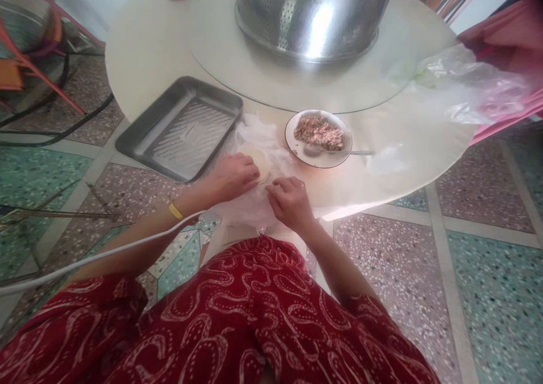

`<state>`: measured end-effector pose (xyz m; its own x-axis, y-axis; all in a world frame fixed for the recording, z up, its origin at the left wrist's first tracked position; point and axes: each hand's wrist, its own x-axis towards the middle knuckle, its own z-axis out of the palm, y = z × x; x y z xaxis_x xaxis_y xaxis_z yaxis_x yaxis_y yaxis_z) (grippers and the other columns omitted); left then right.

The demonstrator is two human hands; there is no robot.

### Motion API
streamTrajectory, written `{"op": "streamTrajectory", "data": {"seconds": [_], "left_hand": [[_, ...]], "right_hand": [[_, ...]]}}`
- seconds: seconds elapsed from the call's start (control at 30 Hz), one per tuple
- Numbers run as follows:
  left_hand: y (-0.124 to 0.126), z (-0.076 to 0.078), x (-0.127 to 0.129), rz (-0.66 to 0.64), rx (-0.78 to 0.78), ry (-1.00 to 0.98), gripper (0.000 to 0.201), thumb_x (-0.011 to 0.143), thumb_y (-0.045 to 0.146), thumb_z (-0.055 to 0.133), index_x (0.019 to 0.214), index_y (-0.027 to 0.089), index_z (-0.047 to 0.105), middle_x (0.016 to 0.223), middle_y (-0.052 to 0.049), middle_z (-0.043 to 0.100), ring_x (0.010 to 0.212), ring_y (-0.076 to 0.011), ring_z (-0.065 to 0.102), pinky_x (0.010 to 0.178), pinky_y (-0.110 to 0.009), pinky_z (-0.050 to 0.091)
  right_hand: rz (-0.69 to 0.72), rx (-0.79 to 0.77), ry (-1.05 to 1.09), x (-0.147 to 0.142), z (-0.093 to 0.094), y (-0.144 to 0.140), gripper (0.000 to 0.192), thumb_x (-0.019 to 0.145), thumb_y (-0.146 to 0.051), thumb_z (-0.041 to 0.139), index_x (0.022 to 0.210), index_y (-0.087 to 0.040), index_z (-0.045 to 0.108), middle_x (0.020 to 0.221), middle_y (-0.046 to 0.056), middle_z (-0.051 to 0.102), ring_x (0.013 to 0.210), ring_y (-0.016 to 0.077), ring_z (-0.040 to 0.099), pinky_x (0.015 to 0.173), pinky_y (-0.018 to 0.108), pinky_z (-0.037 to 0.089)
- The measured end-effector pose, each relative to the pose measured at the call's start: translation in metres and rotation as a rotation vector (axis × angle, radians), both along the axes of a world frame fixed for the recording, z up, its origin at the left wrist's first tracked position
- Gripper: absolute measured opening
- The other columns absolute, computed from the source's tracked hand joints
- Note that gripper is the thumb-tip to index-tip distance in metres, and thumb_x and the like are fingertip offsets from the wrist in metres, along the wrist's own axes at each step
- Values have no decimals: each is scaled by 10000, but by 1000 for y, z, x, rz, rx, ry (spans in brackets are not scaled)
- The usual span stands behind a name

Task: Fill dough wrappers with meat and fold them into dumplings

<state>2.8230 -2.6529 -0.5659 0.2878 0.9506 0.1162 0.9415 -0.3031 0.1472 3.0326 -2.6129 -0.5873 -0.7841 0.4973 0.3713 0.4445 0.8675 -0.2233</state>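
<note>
Hands on a wrapper at the table edge

Both hands sit at the near rim of the round table (139,44), over a crumpled sheet of thin plastic (254,132). I see my left hand (232,176) lying palm down on a pale round wrapper (259,159), fingers close together and curled over its near edge; whether they pinch it I cannot tell. My right hand (291,201) rests just beside it on the plastic, fingers bent and bunched, tips pointing toward the wrapper. The wrapper lies flat on the plastic, between a metal tray (180,126) to its left and a small plate (297,146) of minced filling (319,132) to its right. A spoon (335,151) lies in the plate, handle out to the right. Farther back, an upturned steel colander (311,13) stands on the raised centre disc, and a clear bag (462,84) lies at the right edge.
</note>
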Motion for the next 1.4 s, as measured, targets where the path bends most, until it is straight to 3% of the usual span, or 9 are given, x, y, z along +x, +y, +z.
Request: {"op": "streamTrajectory", "data": {"seconds": [0.23, 0.47, 0.73, 1.0, 1.13, 1.27, 1.4], "left_hand": [[-2, 4, -4, -27, -3, 18, 202, 929, 229, 504, 817, 157, 656, 858, -76, 632, 833, -218, 543, 722, -347, 327], [7, 2, -12, -25, -73, -131, 191, 890, 236, 521, 782, 150, 652, 845, -75, 631, 810, -203, 551, 734, -329, 366], [17, 7, -18, 29, -143, -311, 215, 854, 224, 506, 714, 143, 648, 745, -64, 606, 756, -190, 550, 718, -307, 400], [20, 7, -24, 63, -105, -345, 175, 843, 235, 545, 753, 144, 665, 755, -52, 621, 791, -184, 561, 753, -298, 415], [9, 4, -25, 111, -72, -338, 192, 865, 302, 557, 845, 150, 675, 796, -58, 644, 827, -198, 570, 749, -305, 406], [3, -3, -26, 161, 11, -223, 176, 854, 271, 558, 760, 152, 647, 754, -63, 628, 773, -201, 558, 683, -308, 380], [9, -4, -27, 179, 148, -205, 208, 889, 240, 498, 796, 152, 662, 778, -73, 642, 772, -205, 566, 694, -322, 389]], "right_hand": [[117, 12, -96, 0, 2, -2, 195, 926, -259, 519, 836, -234, 691, 992, 69, 644, 888, 218, 474, 803, 360, 321], [37, -20, 29, -4, 5, 3, 248, 952, -219, 463, 870, -211, 697, 900, 63, 676, 843, 206, 505, 769, 342, 363], [-80, -114, 17, -31, 10, 15, 296, 961, -220, 410, 899, -189, 698, 848, 85, 642, 839, 211, 548, 753, 316, 423], [-133, -151, -107, -52, 20, 23, 242, 933, -244, 470, 843, -193, 690, 881, 72, 624, 786, 189, 546, 657, 291, 380], [-135, -182, -60, -56, 25, 32, 205, 919, -243, 497, 848, -189, 682, 905, 69, 623, 815, 190, 563, 712, 293, 410], [-121, -211, -5, -57, 30, 40, 189, 908, -226, 497, 875, -187, 679, 937, 71, 618, 871, 200, 586, 791, 306, 439], [-71, -226, -6, -60, 34, 47, 201, 890, -268, 543, 1012, -198, 685, 1051, 82, 613, 890, 202, 598, 788, 317, 460]]}}
